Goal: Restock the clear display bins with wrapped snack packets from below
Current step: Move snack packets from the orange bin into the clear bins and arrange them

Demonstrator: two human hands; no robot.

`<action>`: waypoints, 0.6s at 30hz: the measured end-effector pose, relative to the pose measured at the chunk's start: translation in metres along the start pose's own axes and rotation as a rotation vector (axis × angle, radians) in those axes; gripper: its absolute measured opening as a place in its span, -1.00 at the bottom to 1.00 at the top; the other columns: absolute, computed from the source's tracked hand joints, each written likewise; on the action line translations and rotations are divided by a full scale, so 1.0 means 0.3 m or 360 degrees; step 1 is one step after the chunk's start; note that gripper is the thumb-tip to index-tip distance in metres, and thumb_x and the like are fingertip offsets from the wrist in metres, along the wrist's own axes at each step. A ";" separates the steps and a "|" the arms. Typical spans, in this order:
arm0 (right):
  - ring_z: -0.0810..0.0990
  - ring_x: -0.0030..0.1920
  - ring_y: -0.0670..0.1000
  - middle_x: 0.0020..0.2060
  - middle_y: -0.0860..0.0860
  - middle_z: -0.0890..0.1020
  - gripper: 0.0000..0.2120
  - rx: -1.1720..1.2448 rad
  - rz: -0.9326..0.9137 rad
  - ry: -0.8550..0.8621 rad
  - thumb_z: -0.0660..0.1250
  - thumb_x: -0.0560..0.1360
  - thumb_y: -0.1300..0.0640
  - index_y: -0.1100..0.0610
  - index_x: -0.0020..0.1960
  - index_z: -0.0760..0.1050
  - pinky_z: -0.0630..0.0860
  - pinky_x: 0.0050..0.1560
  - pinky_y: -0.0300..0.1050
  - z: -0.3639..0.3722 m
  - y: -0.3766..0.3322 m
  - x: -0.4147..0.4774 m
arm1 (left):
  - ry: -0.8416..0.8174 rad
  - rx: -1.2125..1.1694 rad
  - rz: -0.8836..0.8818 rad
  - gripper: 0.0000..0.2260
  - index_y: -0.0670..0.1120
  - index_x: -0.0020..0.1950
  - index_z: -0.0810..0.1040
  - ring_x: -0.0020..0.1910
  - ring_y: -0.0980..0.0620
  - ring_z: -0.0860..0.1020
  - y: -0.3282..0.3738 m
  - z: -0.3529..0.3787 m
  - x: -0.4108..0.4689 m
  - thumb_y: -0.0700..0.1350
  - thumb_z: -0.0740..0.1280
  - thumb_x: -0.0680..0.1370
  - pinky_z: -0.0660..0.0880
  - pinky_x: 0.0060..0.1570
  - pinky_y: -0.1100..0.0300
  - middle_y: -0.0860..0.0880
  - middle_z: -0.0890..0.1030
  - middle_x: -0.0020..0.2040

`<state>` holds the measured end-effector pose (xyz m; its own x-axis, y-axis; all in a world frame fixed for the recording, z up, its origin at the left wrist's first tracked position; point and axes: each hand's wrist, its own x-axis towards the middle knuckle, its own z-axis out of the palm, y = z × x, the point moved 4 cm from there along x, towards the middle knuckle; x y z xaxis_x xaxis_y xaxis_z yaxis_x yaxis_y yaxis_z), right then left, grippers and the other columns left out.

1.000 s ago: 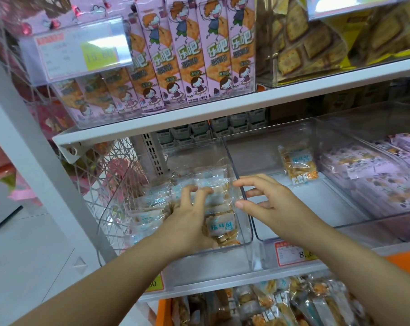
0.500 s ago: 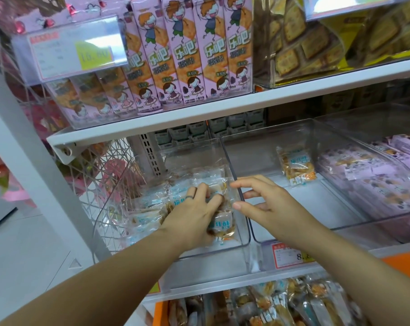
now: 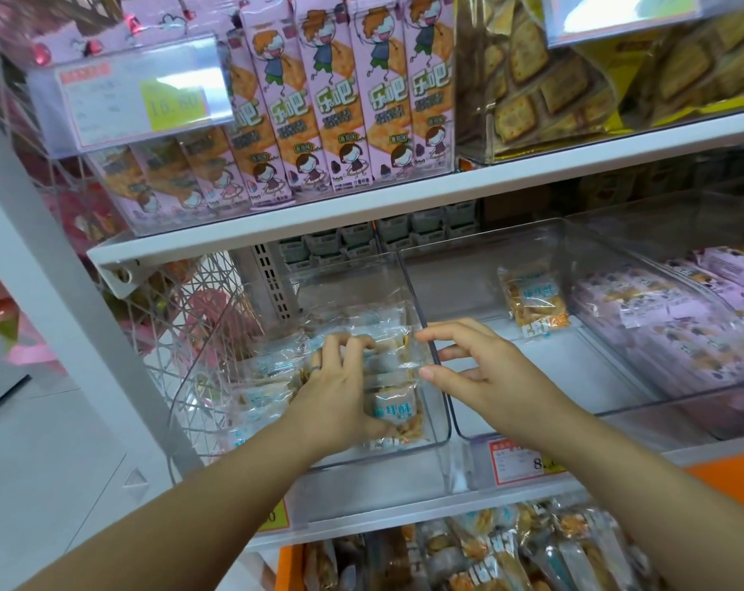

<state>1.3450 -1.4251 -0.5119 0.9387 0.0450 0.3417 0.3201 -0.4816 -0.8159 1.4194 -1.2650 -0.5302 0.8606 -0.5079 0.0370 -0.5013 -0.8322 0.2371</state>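
Left hand [image 3: 340, 390]: fingers curled on packets [image 3: 393, 413] inside left bin [image 3: 383, 475]. Right hand [image 3: 485, 373]: fingers spread, holding nothing, above middle bin [image 3: 574, 364].

Pink boxes [image 3: 336, 96] on the top shelf [image 3: 404, 200]: big green "乐吧"; small print below unreadable. Top tag [image 3: 174, 105], clear holder at left: yellow patch reads roughly "16.80", blurred. Front packet [image 3: 393, 409] in the left bin [image 3: 440, 437] has a blue label, "耳酥" legible, first character unclear. Back packet [image 3: 534, 300] in the next bin: similar label, too blurred to read. Lower tag [image 3: 517, 460], red-framed — "8.", rest hidden.
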 end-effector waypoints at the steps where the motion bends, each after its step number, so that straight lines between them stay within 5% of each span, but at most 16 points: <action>1: 0.40 0.14 -0.36 0.14 -0.31 0.41 -0.76 0.0001 0.0000 -0.0004 0.31 0.51 0.00 -0.28 0.11 0.40 0.41 -0.02 -0.54 0.000 -0.001 0.000 | 0.0019 -0.0126 -0.0066 -0.16 0.06 0.39 0.08 0.34 -0.07 0.23 -0.005 -0.010 -0.014 0.11 0.55 0.30 0.34 0.26 0.07 0.03 0.09 0.29; 5: 0.40 0.13 -0.36 0.15 -0.30 0.41 -0.76 0.0006 0.0007 -0.0004 0.31 0.52 0.00 -0.25 0.13 0.41 0.41 -0.03 -0.55 0.001 0.001 0.002 | 0.0100 -0.0874 -0.0415 -0.21 0.06 0.45 0.05 0.23 -0.05 0.38 -0.037 -0.046 -0.059 -0.08 0.51 0.41 0.45 0.07 0.17 -0.02 0.16 0.30; 8: 0.41 0.14 -0.35 0.13 -0.33 0.40 -0.75 0.0001 0.0016 0.0001 0.31 0.52 0.00 -0.24 0.15 0.41 0.42 -0.01 -0.53 0.000 0.003 0.002 | -0.0080 -0.1455 -0.0697 -0.23 0.04 0.48 0.02 -0.02 -0.05 0.55 -0.047 -0.021 -0.078 -0.24 0.44 0.47 0.57 -0.18 0.11 -0.08 0.40 0.17; 10: 0.41 0.14 -0.35 0.12 -0.35 0.40 -0.76 -0.0015 0.0014 -0.0004 0.31 0.51 -0.02 -0.28 0.13 0.40 0.43 -0.01 -0.51 0.001 -0.002 0.000 | -0.0245 -0.1576 -0.0814 -0.39 0.02 0.36 0.11 -0.15 -0.03 0.64 -0.042 0.005 -0.080 -0.27 0.40 0.50 0.59 -0.09 0.05 -0.06 0.55 0.03; 12: 0.41 0.14 -0.35 0.11 -0.35 0.39 -0.76 -0.0025 0.0013 -0.0006 0.31 0.51 -0.03 -0.32 0.10 0.38 0.44 -0.02 -0.49 0.001 -0.005 -0.002 | -0.0381 -0.1581 -0.0877 -0.49 -0.01 0.24 0.15 -0.08 -0.12 0.67 -0.026 0.023 -0.074 -0.23 0.42 0.50 0.59 0.01 -0.02 -0.05 0.60 0.00; 18: 0.41 0.14 -0.35 0.12 -0.34 0.40 -0.75 -0.0034 0.0005 0.0002 0.31 0.51 -0.01 -0.33 0.08 0.37 0.45 -0.01 -0.48 0.001 -0.003 0.000 | -0.0417 -0.1715 -0.0967 -0.41 -0.03 0.29 0.14 -0.16 -0.15 0.66 0.019 0.077 -0.027 -0.28 0.45 0.46 0.60 -0.06 -0.12 -0.13 0.59 0.06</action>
<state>1.3447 -1.4244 -0.5113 0.9395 0.0424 0.3398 0.3143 -0.5004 -0.8067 1.4076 -1.2708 -0.5517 0.8205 -0.2396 -0.5189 0.4009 -0.4058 0.8213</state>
